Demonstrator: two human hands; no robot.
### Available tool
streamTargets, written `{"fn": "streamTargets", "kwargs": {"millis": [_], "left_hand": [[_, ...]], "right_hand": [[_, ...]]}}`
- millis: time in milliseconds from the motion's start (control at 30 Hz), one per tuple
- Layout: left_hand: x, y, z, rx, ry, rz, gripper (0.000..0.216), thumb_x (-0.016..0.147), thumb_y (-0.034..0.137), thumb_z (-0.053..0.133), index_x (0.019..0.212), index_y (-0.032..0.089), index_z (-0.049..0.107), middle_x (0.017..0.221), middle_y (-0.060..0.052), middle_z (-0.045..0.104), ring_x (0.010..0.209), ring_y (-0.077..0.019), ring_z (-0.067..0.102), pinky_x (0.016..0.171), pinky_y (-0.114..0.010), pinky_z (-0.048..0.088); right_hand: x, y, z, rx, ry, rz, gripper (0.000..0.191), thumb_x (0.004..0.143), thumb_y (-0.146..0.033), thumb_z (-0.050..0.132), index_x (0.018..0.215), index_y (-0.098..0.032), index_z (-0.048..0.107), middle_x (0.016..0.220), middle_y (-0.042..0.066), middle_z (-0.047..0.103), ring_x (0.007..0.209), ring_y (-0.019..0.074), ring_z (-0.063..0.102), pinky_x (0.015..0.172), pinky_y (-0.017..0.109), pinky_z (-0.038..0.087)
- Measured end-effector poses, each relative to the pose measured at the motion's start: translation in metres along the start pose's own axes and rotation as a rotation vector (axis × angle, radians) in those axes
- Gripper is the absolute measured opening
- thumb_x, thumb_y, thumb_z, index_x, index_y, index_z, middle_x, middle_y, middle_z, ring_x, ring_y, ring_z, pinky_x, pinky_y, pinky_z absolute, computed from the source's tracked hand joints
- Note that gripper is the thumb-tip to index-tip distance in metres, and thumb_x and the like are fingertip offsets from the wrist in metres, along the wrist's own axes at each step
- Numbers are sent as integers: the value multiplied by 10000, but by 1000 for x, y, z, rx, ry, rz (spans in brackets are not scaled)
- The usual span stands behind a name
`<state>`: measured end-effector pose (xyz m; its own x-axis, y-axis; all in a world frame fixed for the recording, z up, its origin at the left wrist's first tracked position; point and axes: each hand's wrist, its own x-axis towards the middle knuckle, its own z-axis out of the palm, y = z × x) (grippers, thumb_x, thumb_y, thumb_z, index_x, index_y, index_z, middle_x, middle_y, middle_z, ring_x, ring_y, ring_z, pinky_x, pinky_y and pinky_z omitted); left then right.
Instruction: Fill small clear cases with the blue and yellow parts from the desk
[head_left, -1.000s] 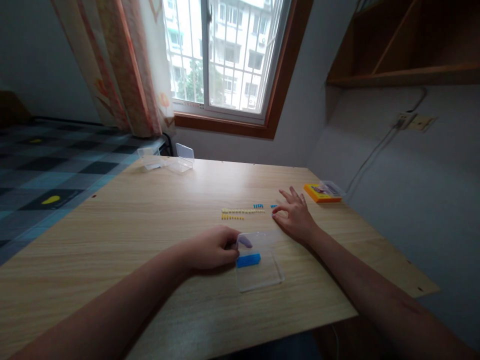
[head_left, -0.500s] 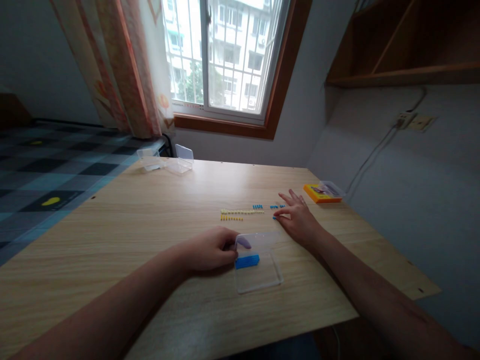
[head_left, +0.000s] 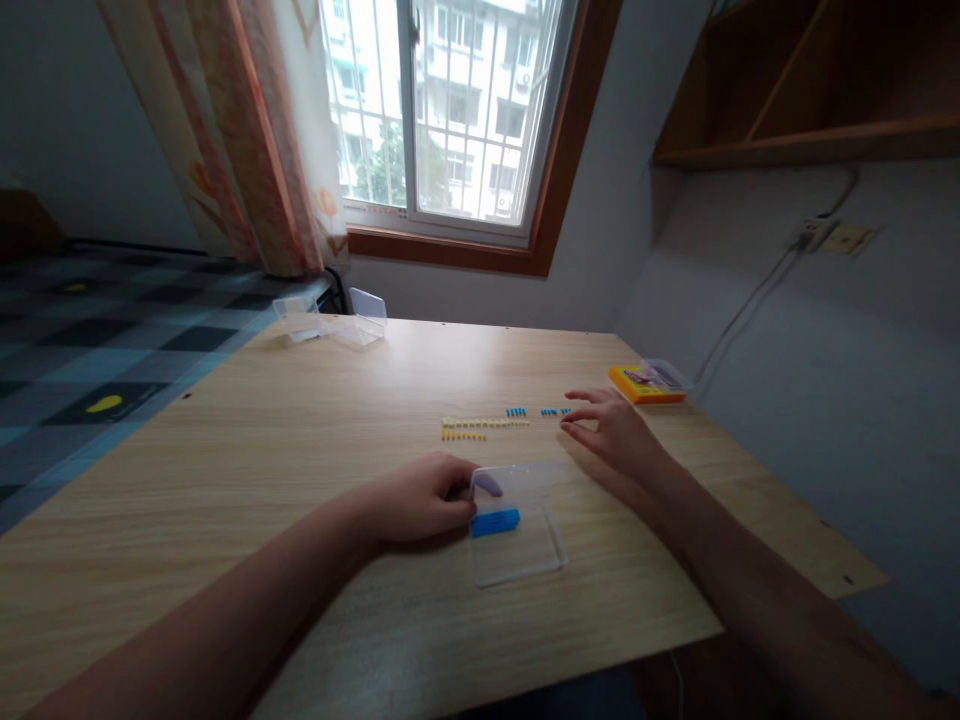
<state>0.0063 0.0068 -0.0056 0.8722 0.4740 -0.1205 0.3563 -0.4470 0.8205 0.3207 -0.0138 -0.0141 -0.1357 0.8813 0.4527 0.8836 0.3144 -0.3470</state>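
My left hand (head_left: 424, 497) is curled round the left edge of a clear plastic box (head_left: 525, 560), with the thumb inside it. A row of small blue pieces (head_left: 495, 521) lies in the box by that thumb. My right hand (head_left: 615, 430) hovers just above the wooden table (head_left: 300, 450), fingers pinched together beside a few loose blue pieces (head_left: 553, 411); whether it holds one is too small to see. To their left lie more blue pieces (head_left: 515, 411) and rows of yellow pieces (head_left: 480, 424).
An orange-and-clear box (head_left: 646, 382) sits at the table's right, near the wall. Clear plastic boxes (head_left: 334, 320) stand at the far left corner by the curtain. A cable runs down the right wall. The table's front edge is close to me.
My right hand has lifted off the table and drawn right, closing its spread fingers into a pinch by the blue pieces. My left hand and the box have stayed put.
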Motion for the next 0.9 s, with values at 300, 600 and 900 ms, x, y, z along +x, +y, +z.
{"fn": "streamTargets", "kwargs": {"millis": [300,600,900], "left_hand": [[0,3,0,29,6,22,204,840,272,550,906,152,702,732,4,589,679,-151,491,631,-282,358],[2,-2,1,51,-4,26,194,823,235,532,887,145,691,725,11,573,675,-145,474,621,-276,339],[1,-1,1,65,4,9,194,810,251,528,872,150,682,705,12,570,640,-139,454,606,-279,333]], "right_hand": [[-25,-46,-48,576,-412,-459,132,927,-284,727,942,-180,806,713,19,662,588,74,572,545,185,416],[-37,-81,-16,222,-626,-423,145,929,-206,658,948,-212,801,784,4,695,638,70,588,625,191,385],[-36,-81,-20,186,-614,-438,198,902,-195,618,982,-215,798,760,0,677,595,67,543,595,198,336]]}}
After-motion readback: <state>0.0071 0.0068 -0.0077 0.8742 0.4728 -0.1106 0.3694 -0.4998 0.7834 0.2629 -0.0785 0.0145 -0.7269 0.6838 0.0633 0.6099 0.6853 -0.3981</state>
